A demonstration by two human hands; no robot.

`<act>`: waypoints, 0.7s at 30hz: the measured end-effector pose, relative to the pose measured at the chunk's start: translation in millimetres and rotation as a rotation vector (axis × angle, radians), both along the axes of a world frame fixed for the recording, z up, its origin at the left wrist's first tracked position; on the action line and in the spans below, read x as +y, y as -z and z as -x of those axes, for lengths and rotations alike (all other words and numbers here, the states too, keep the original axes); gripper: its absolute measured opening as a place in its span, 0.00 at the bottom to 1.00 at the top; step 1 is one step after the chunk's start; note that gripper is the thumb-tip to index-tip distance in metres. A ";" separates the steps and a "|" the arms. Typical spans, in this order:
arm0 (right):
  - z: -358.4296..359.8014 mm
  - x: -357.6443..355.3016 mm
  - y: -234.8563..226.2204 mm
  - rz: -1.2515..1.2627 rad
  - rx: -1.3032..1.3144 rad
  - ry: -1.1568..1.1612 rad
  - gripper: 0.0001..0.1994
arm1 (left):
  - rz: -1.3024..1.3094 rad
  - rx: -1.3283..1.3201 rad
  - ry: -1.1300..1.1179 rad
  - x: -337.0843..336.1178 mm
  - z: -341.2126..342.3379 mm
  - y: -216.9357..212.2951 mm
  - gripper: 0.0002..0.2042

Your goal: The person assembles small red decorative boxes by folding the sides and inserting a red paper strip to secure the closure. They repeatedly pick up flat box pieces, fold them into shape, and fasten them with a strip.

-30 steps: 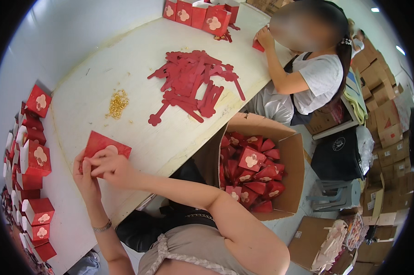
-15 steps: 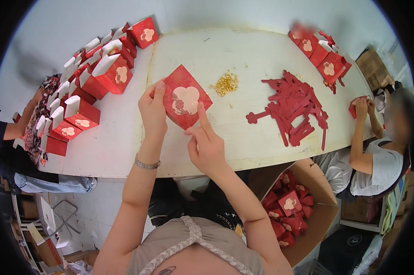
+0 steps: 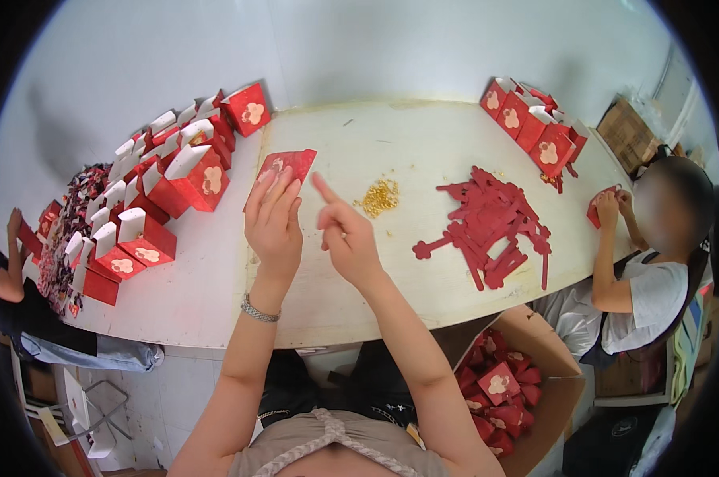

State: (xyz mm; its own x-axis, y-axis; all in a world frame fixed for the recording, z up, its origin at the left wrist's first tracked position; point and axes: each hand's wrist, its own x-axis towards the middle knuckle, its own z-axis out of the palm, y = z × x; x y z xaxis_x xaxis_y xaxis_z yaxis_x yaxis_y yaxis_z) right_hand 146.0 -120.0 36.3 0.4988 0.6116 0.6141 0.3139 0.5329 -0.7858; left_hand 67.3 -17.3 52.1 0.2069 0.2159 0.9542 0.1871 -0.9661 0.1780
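At centre-left of the white table (image 3: 423,151), my left hand (image 3: 273,221) grips a flat red card piece (image 3: 288,165), fingers curled up its back, thumb side hidden (so I can't tell exactly how the thumb pins it). It sits at 12 o'clock from that hand, tilted up off the tabletop, only its top half showing above my fingertips.

My right hand (image 3: 345,237) holds nothing: index finger out toward 11 o'clock, the rest loosely curled, just beside the left hand and not touching the card.

Handling read: thin die-cut card, very light, stiff across the panel but likely to bend at any scored fold. Matte red face, probably not slippery. Creases easily if pinched mid-panel, so I'd hold it by the lower edge or corners and keep pads off the pale printed emblem.

Around it:
- small heap of gold bits (image 3: 379,196) at 2 o'clock from my right hand, near
- pile of flat red cutouts (image 3: 487,226) at 3 o'clock, well apart
- folded red boxes with white flaps (image 3: 157,199) in rows at 9 to 10 o'clock of my left hand
- more red boxes (image 3: 534,127) at the far right edge
- open carton of finished pieces (image 3: 507,397) below the table edge at 5 o'clock

Another person (image 3: 638,294) sits at 3 o'clock, working a red piece of their own.
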 end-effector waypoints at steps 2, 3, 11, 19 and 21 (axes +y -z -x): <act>5.1 3.7 -0.5 0.073 0.077 -0.158 0.08 | 0.237 -0.049 0.139 -4.9 -3.8 8.1 0.09; 6.7 2.5 2.2 0.115 0.124 -0.232 0.08 | 0.367 -0.029 0.152 -9.0 -3.1 12.3 0.09; -47.5 -85.8 78.3 0.539 -0.401 0.685 0.09 | 0.768 0.052 0.269 -0.9 42.9 72.7 0.10; -104.0 -128.8 93.2 0.851 -0.927 0.592 0.13 | 1.022 0.076 0.454 9.9 42.3 54.8 0.11; -107.2 -127.6 85.3 0.966 -1.007 0.623 0.10 | 1.061 0.091 0.473 12.3 44.9 54.3 0.11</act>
State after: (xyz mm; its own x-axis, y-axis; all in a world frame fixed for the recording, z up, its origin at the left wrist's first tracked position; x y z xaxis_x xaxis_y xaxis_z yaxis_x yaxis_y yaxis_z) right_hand 253.3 -247.6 -49.0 0.4523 0.8217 0.3468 0.8865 -0.4569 -0.0737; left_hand 22.4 -5.0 -2.2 0.5388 0.7798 0.3188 -0.0986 -0.3175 0.9431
